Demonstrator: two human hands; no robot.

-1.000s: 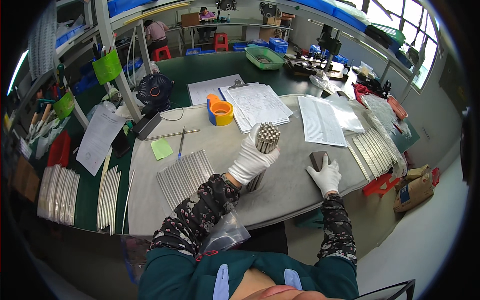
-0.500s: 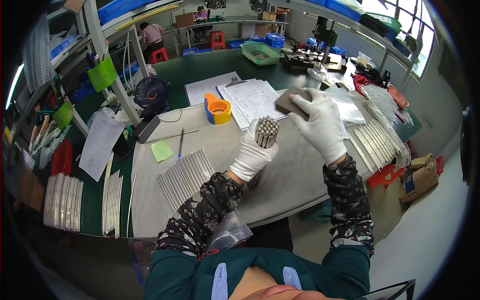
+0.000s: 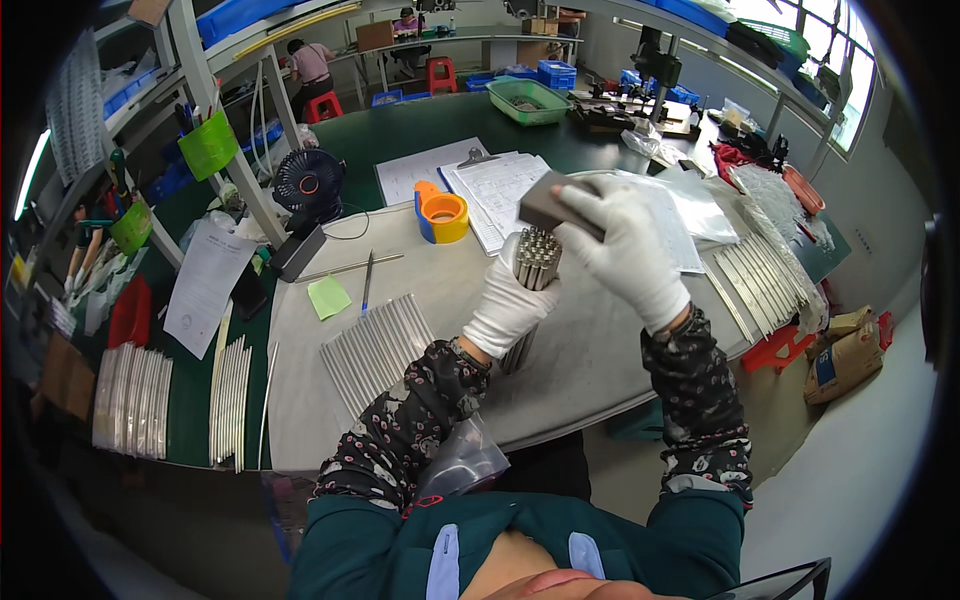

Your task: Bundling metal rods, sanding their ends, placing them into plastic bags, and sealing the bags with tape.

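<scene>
My left hand [image 3: 508, 308], in a white glove, is wrapped round a bundle of metal rods [image 3: 537, 258] standing upright on the grey cloth, their ends facing up. In my right hand [image 3: 632, 250], also gloved in white, is a dark brown rectangular block [image 3: 552, 207], gripped at its right end. The block is tilted over the top of the bundle, close to the rod ends; whether it touches them I cannot tell. Left of my left forearm, a row of loose metal rods [image 3: 375, 350] lies side by side on the cloth.
A tape roll in a yellow and blue holder [image 3: 442, 216], a clipboard with papers [image 3: 490, 190], a pen [image 3: 368, 283] and a green note [image 3: 328, 297] lie ahead. More rods [image 3: 765, 280] are at the right, bagged rods [image 3: 132, 400] at the left. A fan [image 3: 308, 185] stands by the post.
My right hand has brought the block left, from beside the bundle to over its top. The left hand keeps its hold on the rods. The whole view has shifted slightly.
</scene>
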